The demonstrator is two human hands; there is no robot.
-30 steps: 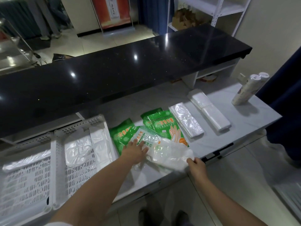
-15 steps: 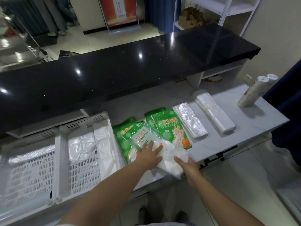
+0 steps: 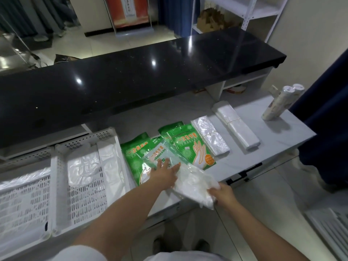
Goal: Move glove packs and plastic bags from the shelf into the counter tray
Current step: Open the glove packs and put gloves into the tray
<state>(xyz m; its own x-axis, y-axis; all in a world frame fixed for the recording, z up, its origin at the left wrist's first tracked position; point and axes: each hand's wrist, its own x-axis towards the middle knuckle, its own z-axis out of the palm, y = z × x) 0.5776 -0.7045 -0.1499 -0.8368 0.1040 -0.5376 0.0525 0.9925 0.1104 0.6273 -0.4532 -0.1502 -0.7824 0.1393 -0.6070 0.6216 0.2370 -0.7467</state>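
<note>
Several green glove packs (image 3: 190,146) lie fanned on the grey shelf (image 3: 278,146). On top of them lies a clear glove pack (image 3: 190,183) with white contents, reaching past the shelf's front edge. My left hand (image 3: 164,176) rests flat on its left half with fingers spread. My right hand (image 3: 221,195) grips its lower right corner at the shelf edge. Two bundles of plastic bags (image 3: 210,138) (image 3: 235,125) lie to the right of the packs. A white perforated tray (image 3: 60,185) stands at the left and holds clear bags (image 3: 83,168).
A second white tray (image 3: 20,200) adjoins at the far left. A long black counter top (image 3: 131,80) overhangs the shelf's back. Two paper-wrapped rolls (image 3: 282,103) lean at the shelf's right end. A dark blue curtain (image 3: 327,117) hangs at the right; tiled floor lies below.
My right hand has closed on the clear pack's lower right corner and drawn it toward the shelf edge. My left hand stays flat on the pack.
</note>
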